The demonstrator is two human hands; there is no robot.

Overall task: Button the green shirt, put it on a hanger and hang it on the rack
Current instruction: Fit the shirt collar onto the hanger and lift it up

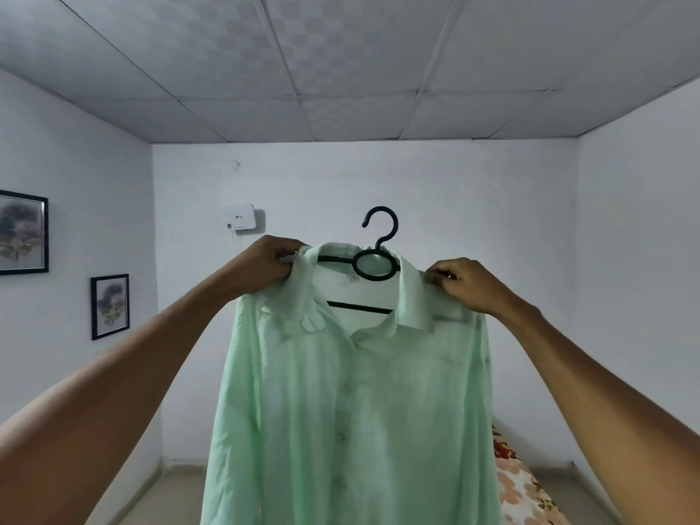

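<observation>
A pale mint-green, thin-fabric button-front shirt [352,392] hangs at arm's length in front of a person, draped over a black plastic hanger [375,259] whose open hook stands clear above the collar. The placket looks closed down the front, with several buttons faintly visible, though the topmost one under the collar cannot be made out. The left hand [271,265] grips the shirt's left shoulder, fingers curled tight around a bunch of fabric near the collar; the right hand [460,284] pinches the opposite shoulder seam just beside the collar point, fingers bent and closed on the cloth. Both hands hold fabric; whether either also has the hanger's arm inside the grip cannot be told.

The hanger sits unevenly: its loop and hook lie off to the right of the neck opening, and the lower crossbar shows at a slant inside the collar. That is the likely trouble. If the hands let go before the shoulders are squared over the hanger's arms, the light fabric may slide off one side and drop. No rack is in view, so the person must turn to find it, and with neither hand on the hook, the carry could tip the hanger further.

Behind the shirt stand a bare white wall [492,221] with a small white wall-mounted box [240,217], two black-framed pictures [22,233] on the left-hand wall, and, at lower right, the edge of a floral-patterned bed cover [522,486].
</observation>
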